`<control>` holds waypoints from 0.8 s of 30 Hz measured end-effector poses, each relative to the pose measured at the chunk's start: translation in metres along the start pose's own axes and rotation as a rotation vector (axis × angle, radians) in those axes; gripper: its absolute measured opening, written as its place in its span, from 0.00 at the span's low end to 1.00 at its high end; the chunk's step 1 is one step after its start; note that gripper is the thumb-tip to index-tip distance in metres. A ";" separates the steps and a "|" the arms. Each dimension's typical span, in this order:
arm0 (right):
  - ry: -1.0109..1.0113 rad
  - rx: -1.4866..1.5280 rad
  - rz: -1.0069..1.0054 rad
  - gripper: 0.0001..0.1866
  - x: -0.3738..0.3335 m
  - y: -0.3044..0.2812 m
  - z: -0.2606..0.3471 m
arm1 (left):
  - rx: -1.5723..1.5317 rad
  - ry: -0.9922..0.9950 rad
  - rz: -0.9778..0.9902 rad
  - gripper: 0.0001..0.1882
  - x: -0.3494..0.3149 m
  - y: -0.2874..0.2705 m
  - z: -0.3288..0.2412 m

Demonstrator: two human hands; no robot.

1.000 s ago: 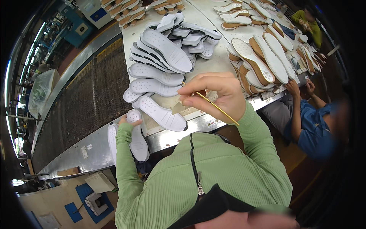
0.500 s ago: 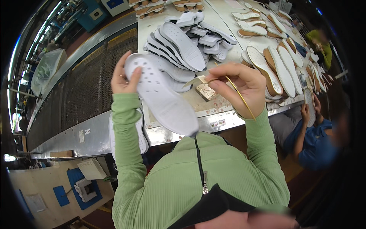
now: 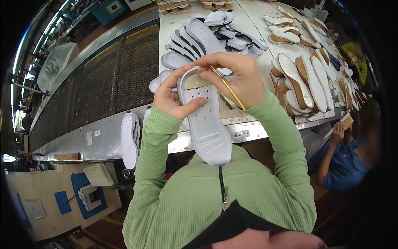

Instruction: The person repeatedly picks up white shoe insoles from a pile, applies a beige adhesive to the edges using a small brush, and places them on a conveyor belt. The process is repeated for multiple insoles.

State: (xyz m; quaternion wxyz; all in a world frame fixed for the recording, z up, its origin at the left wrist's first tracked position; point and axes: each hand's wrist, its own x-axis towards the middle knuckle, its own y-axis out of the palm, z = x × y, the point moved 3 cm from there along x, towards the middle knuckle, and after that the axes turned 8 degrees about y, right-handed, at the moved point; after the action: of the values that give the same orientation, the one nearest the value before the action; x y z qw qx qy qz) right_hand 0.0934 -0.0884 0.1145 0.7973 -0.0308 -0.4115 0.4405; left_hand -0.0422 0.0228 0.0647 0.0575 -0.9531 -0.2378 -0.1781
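Note:
My left hand (image 3: 169, 97) is closed on a white shoe sole (image 3: 212, 139), its thumb on the perforated upper face and its fingers round the far rim. The sole's near end reaches my jacket front. A small beige patch (image 3: 191, 83) lies inside the far end, above the holes. My right hand (image 3: 244, 81) pinches a thin gold-coloured rod (image 3: 227, 86) that slants across the palm. Its fingertips are at the patch and the rim; whether they press the patch is partly hidden. A pile of white soles (image 3: 204, 37) lies just beyond.
Cork-sided soles (image 3: 295, 81) crowd the table's right. White soles (image 3: 129, 141) rest at the metal edge (image 3: 101, 145) to the left, beside a dark mesh belt (image 3: 120, 66). At right, a co-worker in a blue shirt (image 3: 342, 162) handles a piece.
The sole has moved right and turned more upright. My right hand has come left to its far end, and the beige piece from its fingertips now lies inside the sole.

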 end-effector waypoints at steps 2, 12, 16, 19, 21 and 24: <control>-0.061 -0.045 -0.031 0.10 0.008 0.010 -0.002 | -0.010 -0.014 -0.022 0.37 -0.002 -0.002 0.000; -0.189 -0.126 -0.007 0.10 0.013 0.024 -0.004 | 0.012 0.000 -0.203 0.23 -0.009 -0.011 0.006; -0.186 -0.115 -0.044 0.11 0.009 0.027 -0.007 | 0.065 0.066 -0.208 0.22 -0.008 -0.011 0.006; -0.097 -0.071 -0.101 0.13 -0.001 0.027 -0.012 | 0.072 0.085 -0.233 0.22 -0.009 -0.011 0.007; 0.041 0.004 -0.096 0.15 -0.009 0.027 -0.018 | 0.076 0.057 -0.249 0.22 -0.010 -0.011 0.007; 0.273 0.159 -0.045 0.16 -0.019 0.032 -0.028 | 0.106 0.106 -0.244 0.20 -0.009 -0.008 0.008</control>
State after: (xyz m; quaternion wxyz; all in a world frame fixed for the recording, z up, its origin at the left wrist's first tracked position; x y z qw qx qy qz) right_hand 0.0855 -0.0741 0.0704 0.8555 -0.0181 -0.2638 0.4452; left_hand -0.0509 0.0275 0.0542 0.0983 -0.9020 -0.3575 -0.2211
